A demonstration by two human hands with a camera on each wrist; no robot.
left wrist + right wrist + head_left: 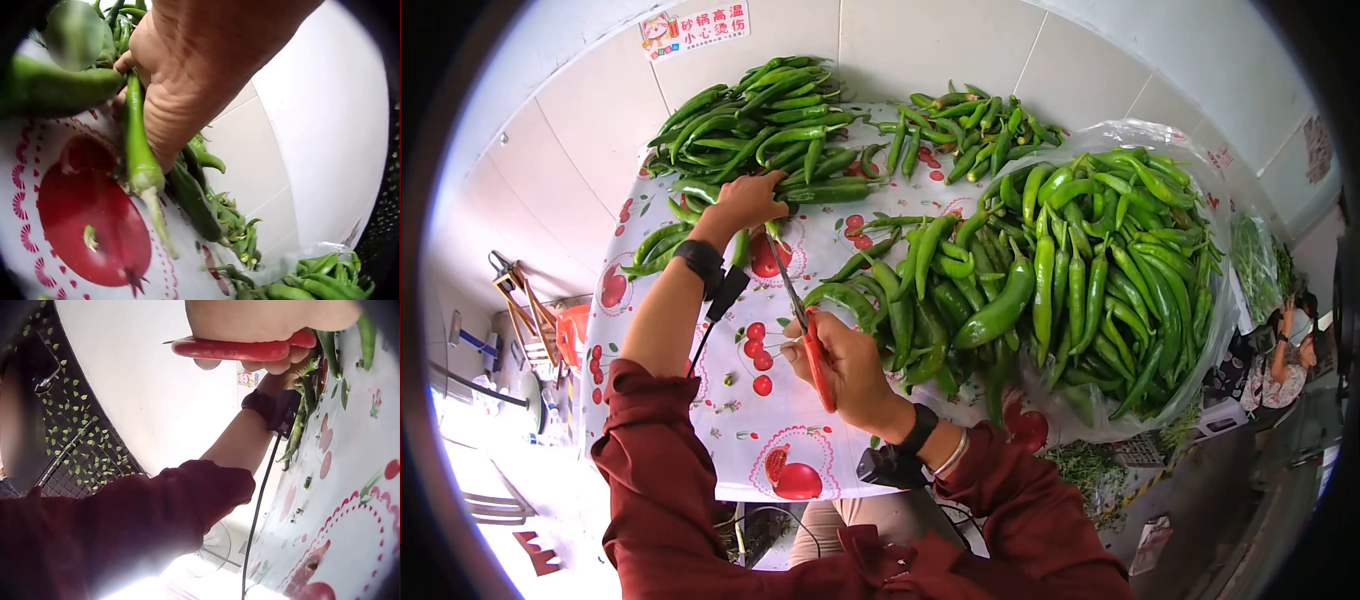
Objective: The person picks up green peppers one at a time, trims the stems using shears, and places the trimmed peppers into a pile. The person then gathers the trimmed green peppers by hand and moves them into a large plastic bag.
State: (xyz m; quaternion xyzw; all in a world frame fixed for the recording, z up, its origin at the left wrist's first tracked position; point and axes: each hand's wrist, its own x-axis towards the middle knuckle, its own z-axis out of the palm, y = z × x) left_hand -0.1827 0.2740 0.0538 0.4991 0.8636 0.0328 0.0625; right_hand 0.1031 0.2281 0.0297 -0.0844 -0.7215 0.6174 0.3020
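Observation:
Red-handled scissors point(818, 362) are gripped in the right hand point(855, 375), their blades pointing up and left toward the left hand point(745, 203). In the left wrist view, the left hand point(181, 81) has its fingers around a green pepper point(137, 137) whose pale stem end points down toward the cloth. The right wrist view shows the right hand point(269, 319) curled round the red handle point(231, 350). Just beyond the left hand lies a pile of green peppers point(750, 115) at the back left.
A clear plastic bag point(1200, 385) full of peppers point(1090, 280) takes up the table's right side. Another small pile point(985, 130) lies at the back by the tiled wall point(940, 50). Small green bits dot the patterned cloth point(730, 455). A person point(1285, 365) is at the far right.

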